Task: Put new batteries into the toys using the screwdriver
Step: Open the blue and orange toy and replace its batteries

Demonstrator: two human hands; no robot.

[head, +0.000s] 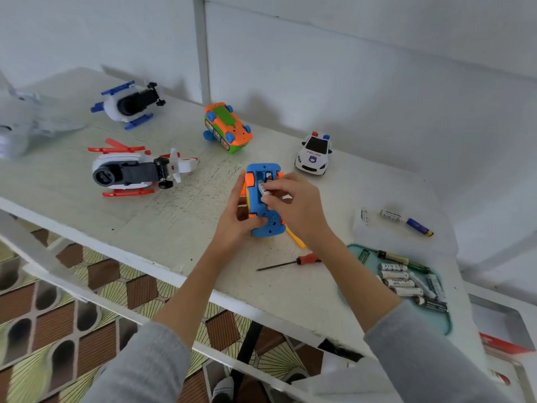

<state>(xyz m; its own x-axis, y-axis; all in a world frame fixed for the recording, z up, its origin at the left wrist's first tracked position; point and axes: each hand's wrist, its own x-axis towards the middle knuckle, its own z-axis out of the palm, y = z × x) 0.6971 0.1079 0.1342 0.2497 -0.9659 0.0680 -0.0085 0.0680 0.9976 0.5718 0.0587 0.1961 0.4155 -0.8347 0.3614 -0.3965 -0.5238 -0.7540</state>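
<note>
A blue toy car (263, 219) with orange wheels lies upside down on the white table (162, 228), its battery compartment open. My left hand (236, 221) grips the car's left side. My right hand (296, 207) pinches a white battery (262, 188) over the open compartment. A red-handled screwdriver (290, 263) lies on the table just below the car. An orange cover piece (296, 238) pokes out under my right wrist. A teal tray (441, 321) at the right holds several white batteries (404, 283).
Other toys stand around: an orange and green car (228, 128) upside down, a police car (313, 154), a red and white helicopter (130, 171), a blue and white helicopter (129, 104), a grey plane (20, 126). Loose batteries (406, 221) lie right of the car.
</note>
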